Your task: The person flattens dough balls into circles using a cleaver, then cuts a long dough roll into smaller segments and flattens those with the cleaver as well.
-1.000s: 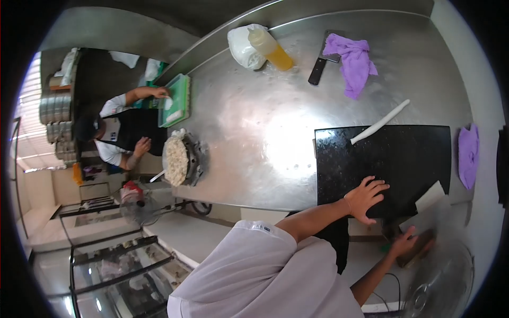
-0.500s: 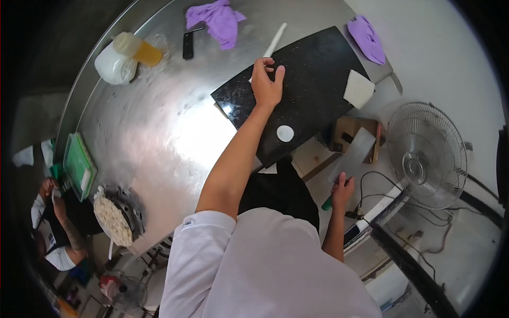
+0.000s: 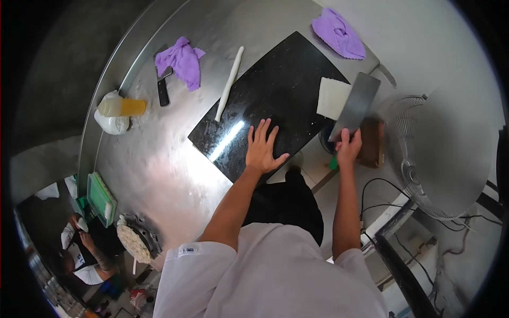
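Observation:
My left hand point(image 3: 260, 151) lies with fingers spread on the near edge of a black board point(image 3: 286, 79). In my right hand point(image 3: 348, 147) is a broad cleaver point(image 3: 358, 100) with a green handle, its blade raised beside the board's right end. Close to the blade, a white square pad point(image 3: 332, 98) rests at the board's edge. A long white roll that looks like dough point(image 3: 229, 85) lies along the board's left side. The small white disc seen earlier is out of sight; my left hand covers about that spot.
On the steel table point(image 3: 143, 159) are a purple cloth point(image 3: 183, 63), a black-handled knife point(image 3: 163, 90), a bottle of yellow liquid point(image 3: 124, 107) and a green-sided box point(image 3: 101, 199). Another purple cloth point(image 3: 339, 34) lies at the back. A fan point(image 3: 424, 159) stands right; another person point(image 3: 90, 249) works lower left.
My left hand has drawn back from the white roll and come down on the board's near edge. My right hand has lifted the cleaver up to the board's right end.

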`<action>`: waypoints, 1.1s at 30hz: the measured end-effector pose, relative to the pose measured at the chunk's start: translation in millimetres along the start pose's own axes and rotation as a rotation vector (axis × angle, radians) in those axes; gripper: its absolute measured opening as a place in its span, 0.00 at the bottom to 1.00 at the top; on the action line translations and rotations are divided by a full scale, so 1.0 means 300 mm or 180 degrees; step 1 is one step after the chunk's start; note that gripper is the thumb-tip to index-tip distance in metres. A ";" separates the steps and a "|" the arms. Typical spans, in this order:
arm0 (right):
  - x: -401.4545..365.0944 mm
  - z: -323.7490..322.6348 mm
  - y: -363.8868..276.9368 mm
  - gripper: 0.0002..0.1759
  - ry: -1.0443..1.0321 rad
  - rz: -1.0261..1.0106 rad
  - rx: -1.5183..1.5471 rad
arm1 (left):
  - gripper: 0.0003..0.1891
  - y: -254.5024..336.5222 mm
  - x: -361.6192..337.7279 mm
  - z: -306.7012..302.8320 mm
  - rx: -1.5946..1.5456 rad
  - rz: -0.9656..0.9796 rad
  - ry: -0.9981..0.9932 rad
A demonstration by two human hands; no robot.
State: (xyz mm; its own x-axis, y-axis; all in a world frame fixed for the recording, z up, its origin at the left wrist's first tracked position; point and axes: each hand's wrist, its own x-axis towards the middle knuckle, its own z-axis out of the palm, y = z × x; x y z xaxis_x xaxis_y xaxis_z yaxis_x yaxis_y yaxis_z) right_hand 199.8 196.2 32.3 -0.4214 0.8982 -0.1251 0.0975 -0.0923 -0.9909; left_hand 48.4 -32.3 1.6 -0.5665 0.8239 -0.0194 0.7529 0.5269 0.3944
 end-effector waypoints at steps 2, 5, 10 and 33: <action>0.124 -0.047 0.247 0.19 0.0106 -0.0211 -0.0693 | 0.47 0.000 0.006 0.012 0.0051 0.0067 0.0112; 0.191 -0.069 0.303 0.23 0.0106 0.0446 -0.1733 | 0.43 -0.011 -0.003 0.033 -0.0093 0.0063 0.0262; 0.157 -0.019 0.140 0.27 0.0401 0.0572 -0.0708 | 0.40 -0.024 -0.002 0.037 -0.0379 0.0105 0.0409; -1.280 -0.218 0.218 0.20 0.1338 0.1279 -0.1577 | 0.32 0.038 0.013 -0.045 -0.0860 0.0798 0.0898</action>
State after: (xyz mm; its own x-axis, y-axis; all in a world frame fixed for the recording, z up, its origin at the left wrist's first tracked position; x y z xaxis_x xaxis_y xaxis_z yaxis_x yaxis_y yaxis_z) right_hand 427.1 -126.7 18.9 0.1008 0.9335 -0.3441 0.6058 -0.3319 -0.7231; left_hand 50.0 -25.9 18.5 -0.4751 0.8103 0.3431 0.7852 0.2145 0.5809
